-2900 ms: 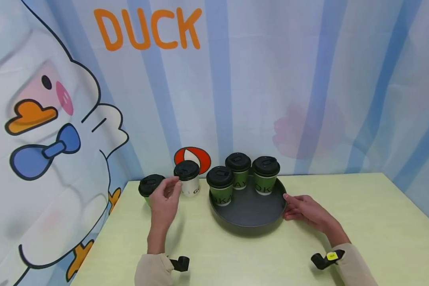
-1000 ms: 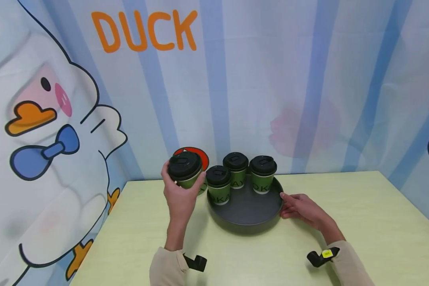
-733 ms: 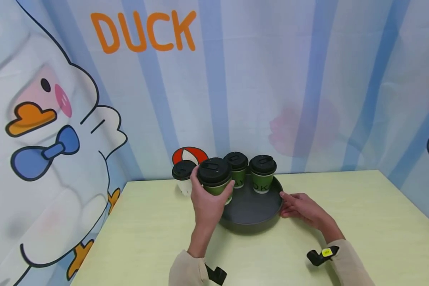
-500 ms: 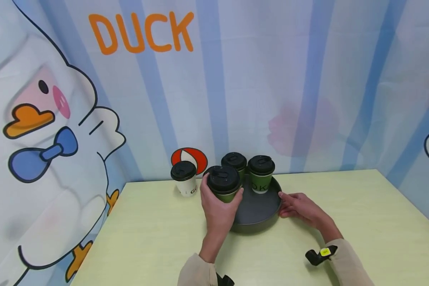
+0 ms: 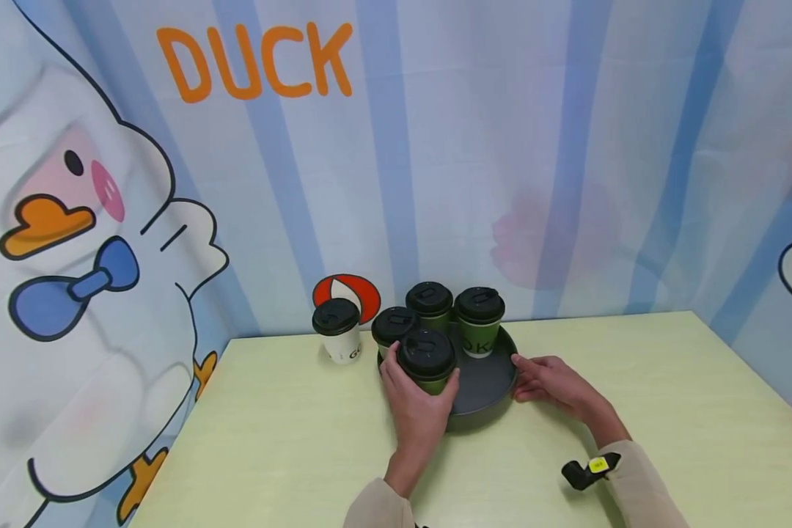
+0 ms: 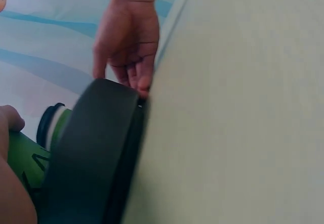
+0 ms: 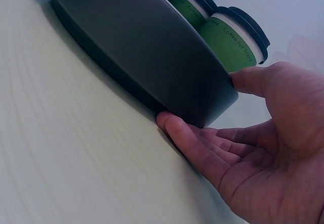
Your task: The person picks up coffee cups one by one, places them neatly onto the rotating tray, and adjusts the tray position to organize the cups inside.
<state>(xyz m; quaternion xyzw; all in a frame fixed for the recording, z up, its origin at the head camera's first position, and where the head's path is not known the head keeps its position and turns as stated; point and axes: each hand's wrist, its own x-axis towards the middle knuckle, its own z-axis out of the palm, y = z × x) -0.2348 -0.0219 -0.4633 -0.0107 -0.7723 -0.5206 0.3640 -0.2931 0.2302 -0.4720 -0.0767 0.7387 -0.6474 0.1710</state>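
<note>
Just below the centre of the head view, the left hand curls fingers and thumb round a green cup with a black lid, over the left part of a dark pan — whether its base touches the pan, I cannot tell. Right of centre, the right hand grips the pan's right edge, thumb at the rim, fingertips underneath. Three more lidded green cups stand behind; a white cup stands farther left on the table.

My left hand grips, fingers curled. My right hand pinches, thumb uppermost. Both reach toward the table's back edge.
</note>
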